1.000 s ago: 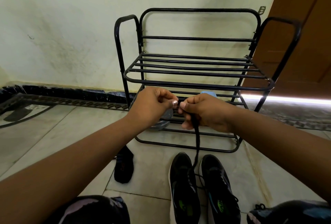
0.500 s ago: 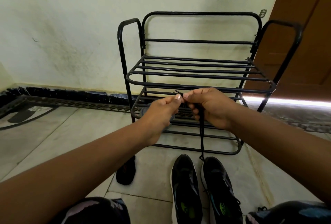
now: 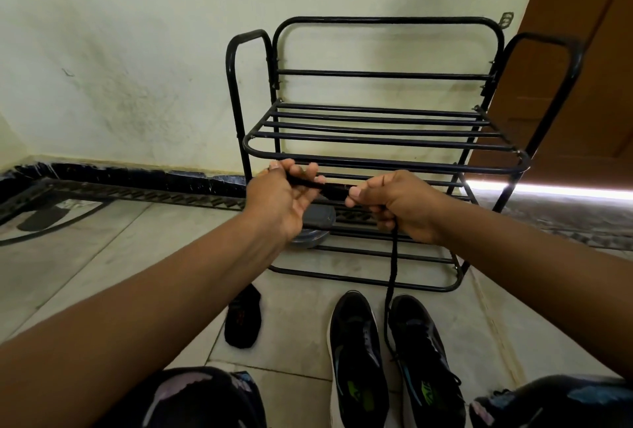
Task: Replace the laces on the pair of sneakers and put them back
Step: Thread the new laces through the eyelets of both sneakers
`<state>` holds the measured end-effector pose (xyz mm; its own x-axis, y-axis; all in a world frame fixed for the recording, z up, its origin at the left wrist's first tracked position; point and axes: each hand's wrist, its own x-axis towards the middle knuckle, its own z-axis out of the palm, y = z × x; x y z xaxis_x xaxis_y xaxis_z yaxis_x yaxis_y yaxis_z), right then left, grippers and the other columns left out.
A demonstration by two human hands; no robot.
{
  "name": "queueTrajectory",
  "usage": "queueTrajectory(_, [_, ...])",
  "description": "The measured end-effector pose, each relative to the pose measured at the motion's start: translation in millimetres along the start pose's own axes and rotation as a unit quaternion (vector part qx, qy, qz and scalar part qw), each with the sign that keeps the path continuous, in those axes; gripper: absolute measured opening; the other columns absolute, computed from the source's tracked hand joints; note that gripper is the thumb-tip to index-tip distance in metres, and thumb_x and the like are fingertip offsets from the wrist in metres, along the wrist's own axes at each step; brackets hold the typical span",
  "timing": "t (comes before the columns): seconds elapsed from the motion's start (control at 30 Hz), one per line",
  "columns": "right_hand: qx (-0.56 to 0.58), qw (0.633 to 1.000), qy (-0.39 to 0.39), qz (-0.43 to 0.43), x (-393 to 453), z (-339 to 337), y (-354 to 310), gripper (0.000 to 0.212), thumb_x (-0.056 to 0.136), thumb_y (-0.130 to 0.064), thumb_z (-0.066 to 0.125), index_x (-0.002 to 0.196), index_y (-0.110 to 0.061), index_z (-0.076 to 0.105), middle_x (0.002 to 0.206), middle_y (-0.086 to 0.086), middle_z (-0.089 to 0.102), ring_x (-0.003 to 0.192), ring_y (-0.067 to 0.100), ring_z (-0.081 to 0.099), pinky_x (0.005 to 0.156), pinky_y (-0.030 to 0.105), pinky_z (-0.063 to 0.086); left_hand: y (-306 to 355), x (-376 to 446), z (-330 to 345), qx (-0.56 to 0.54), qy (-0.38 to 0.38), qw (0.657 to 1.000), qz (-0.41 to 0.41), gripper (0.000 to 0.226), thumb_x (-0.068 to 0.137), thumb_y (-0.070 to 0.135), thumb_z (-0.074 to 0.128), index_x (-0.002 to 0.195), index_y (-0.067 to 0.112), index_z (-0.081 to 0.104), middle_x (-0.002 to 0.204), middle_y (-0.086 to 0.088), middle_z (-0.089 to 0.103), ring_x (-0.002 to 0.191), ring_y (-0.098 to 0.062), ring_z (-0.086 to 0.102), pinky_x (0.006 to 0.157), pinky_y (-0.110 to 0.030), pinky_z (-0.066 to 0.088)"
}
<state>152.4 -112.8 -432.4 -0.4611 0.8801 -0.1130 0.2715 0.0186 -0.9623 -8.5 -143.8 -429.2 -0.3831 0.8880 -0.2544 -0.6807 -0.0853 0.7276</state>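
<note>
We get soft, even light, a glaring strip under the door [image 3: 579,61], wide-angle bending at edges.

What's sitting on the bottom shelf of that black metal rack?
On the lowest tier of the black metal shoe rack, a grey rounded object shows between the hands. The left hand covers part of it, so I cannot tell what it is.

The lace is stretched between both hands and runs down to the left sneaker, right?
Not quite: the lace, stretched between the left hand and the right hand, runs down to the right sneaker, not the left sneaker. The head view shows it.
</note>
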Motion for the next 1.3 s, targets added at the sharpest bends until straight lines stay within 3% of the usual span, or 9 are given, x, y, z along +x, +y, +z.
queueTrajectory(0.1, [-0.015, 1.000, -0.016, 0.004, 0.3, -8.2, -0.4, 0.018, 0.092, -0.015, 0.057, 0.086, -0.002, 0.068, 0.057, 0.001, 0.034, 0.052, 0.011, 0.029, 0.048, 0.022, 0.027, 12.2, 4.2, -4.9, -0.041, 0.000, 0.999, -0.011, 0.035, 0.105, 0.014, 0.026, 0.075, 0.014, 0.046, 0.039, 0.008, 0.040, 0.030, -0.004, 0.035, 0.035, -0.014, 0.032])
queueTrajectory(0.23, [-0.038, 0.999, -0.013, 0.007, 0.3, -15.2, 3.8, 0.017, 0.091, -0.015, 0.058, 0.083, -0.003, 0.069, 0.055, 0.001, 0.038, 0.052, 0.012, 0.028, 0.047, 0.021, 0.027, 22.6, 4.3, -13.7, 0.011, -0.021, 1.000, 0.012, 0.036, 0.105, 0.013, 0.025, 0.076, 0.014, 0.046, 0.042, 0.009, 0.040, 0.030, -0.003, 0.024, 0.032, -0.016, 0.020])
queueTrajectory(0.43, [-0.090, 0.996, 0.003, -0.023, -4.8, -4.2, 1.7, 0.018, 0.091, -0.017, 0.059, 0.083, -0.004, 0.068, 0.065, 0.005, 0.059, 0.052, 0.011, 0.033, 0.050, 0.023, 0.030, 11.2, -18.1, -16.4, 0.388, -0.106, 0.914, 0.043, 0.032, 0.104, 0.021, 0.031, 0.093, 0.007, 0.057, 0.074, -0.003, 0.063, 0.041, -0.004, 0.031, 0.039, -0.016, 0.028])
queueTrajectory(0.53, [-0.124, 0.991, 0.002, -0.043, -3.8, 6.0, -2.5, 0.018, 0.091, -0.017, 0.061, 0.082, -0.003, 0.068, 0.079, 0.016, 0.058, 0.050, 0.008, 0.036, 0.048, 0.020, 0.031, -0.5, -25.7, -13.1, 0.497, -0.138, 0.856, -0.030, 0.033, 0.104, 0.023, 0.031, 0.106, 0.004, 0.058, 0.091, -0.012, 0.071, 0.040, -0.005, 0.032, 0.039, -0.017, 0.027])
queueTrajectory(0.67, [-0.152, 0.987, -0.008, -0.053, -3.9, 11.0, -3.9, 0.020, 0.091, -0.015, 0.060, 0.089, 0.004, 0.068, 0.066, 0.004, 0.057, 0.040, -0.001, 0.040, 0.041, 0.012, 0.032, -3.3, -26.3, -12.3, 0.443, -0.166, 0.868, -0.152, 0.029, 0.104, 0.022, 0.031, 0.096, 0.008, 0.056, 0.059, 0.002, 0.054, 0.034, -0.002, 0.023, 0.033, -0.013, 0.017])
queueTrajectory(0.87, [-0.137, 0.988, -0.076, 0.007, -7.8, 0.9, 6.6, 0.018, 0.093, -0.016, 0.057, 0.082, -0.006, 0.068, 0.046, -0.009, 0.047, 0.043, 0.004, 0.034, 0.043, 0.018, 0.031, 11.2, -13.3, -34.7, 0.628, -0.199, 0.752, 0.010, 0.036, 0.103, 0.023, 0.037, 0.088, 0.005, 0.064, 0.057, 0.001, 0.047, 0.036, -0.003, 0.029, 0.038, -0.015, 0.025])
queueTrajectory(1.03, [-0.137, 0.988, -0.053, 0.042, -10.1, -20.4, 16.0, 0.019, 0.093, -0.016, 0.057, 0.081, -0.008, 0.069, 0.077, 0.013, 0.055, 0.053, 0.011, 0.034, 0.043, 0.018, 0.032, 24.1, -2.4, -57.0, 0.699, -0.138, 0.698, 0.064, 0.032, 0.102, 0.021, 0.037, 0.088, 0.004, 0.061, 0.074, -0.010, 0.057, 0.042, -0.006, 0.037, 0.042, -0.016, 0.030])
queueTrajectory(1.17, [-0.136, 0.988, -0.034, 0.058, -12.0, -29.3, 19.3, 0.017, 0.092, -0.015, 0.058, 0.081, -0.007, 0.068, 0.083, 0.014, 0.060, 0.054, 0.011, 0.035, 0.043, 0.018, 0.032, 29.1, 5.9, -71.9, 0.696, -0.052, 0.710, 0.092, 0.031, 0.100, 0.014, 0.040, 0.092, -0.005, 0.063, 0.081, -0.016, 0.065, 0.063, -0.019, 0.057, 0.054, -0.020, 0.042])
queueTrajectory(1.3, [-0.162, 0.985, -0.022, 0.056, -10.7, -23.7, 18.8, 0.017, 0.093, -0.016, 0.058, 0.080, -0.009, 0.067, 0.084, 0.012, 0.062, 0.054, 0.011, 0.036, 0.046, 0.020, 0.032, 22.6, -1.4, -67.8, 0.627, -0.050, 0.772, 0.094, 0.028, 0.102, 0.014, 0.035, 0.089, 0.004, 0.058, 0.084, -0.009, 0.069, 0.039, 0.003, 0.048, 0.046, -0.019, 0.036])
